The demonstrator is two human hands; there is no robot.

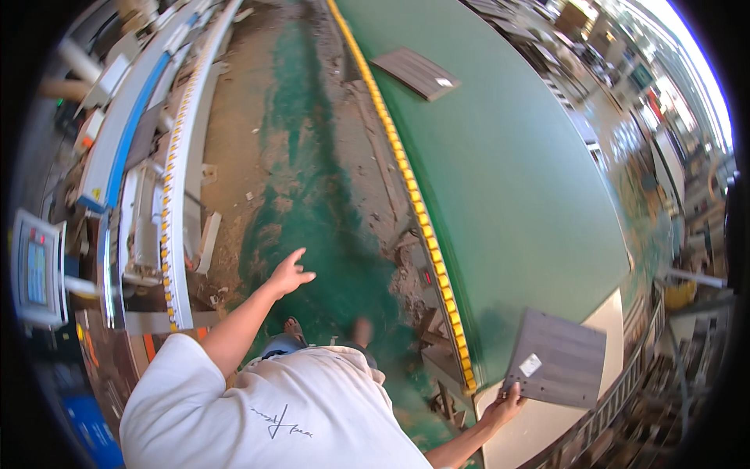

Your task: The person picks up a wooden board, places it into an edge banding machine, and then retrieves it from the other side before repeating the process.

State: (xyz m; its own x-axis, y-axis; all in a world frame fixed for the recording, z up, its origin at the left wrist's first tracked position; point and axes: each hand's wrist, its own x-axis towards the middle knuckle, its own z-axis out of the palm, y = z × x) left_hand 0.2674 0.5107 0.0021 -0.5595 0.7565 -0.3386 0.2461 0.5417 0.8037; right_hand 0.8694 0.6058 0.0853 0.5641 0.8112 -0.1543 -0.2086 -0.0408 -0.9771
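My right hand (506, 403) grips the near-left corner of a dark grey wood-grain panel (566, 353), which has a white label and a few small holes by that corner. The panel lies over the near end of a wide green conveyor belt (508, 180) and the pale board (523, 434) beside it. Out over the aisle, my left hand (291, 275) is held in the air with its fingers apart and nothing in it. Farther up the belt lies a second grey labelled panel (414, 72), out of reach of both hands.
Yellow rollers (408, 176) line the belt's left edge. Left of the dusty green floor (301, 180) runs a long machine with a white rail (183, 156) and a control screen (37, 270). Metal racking (637, 406) stands at the near right.
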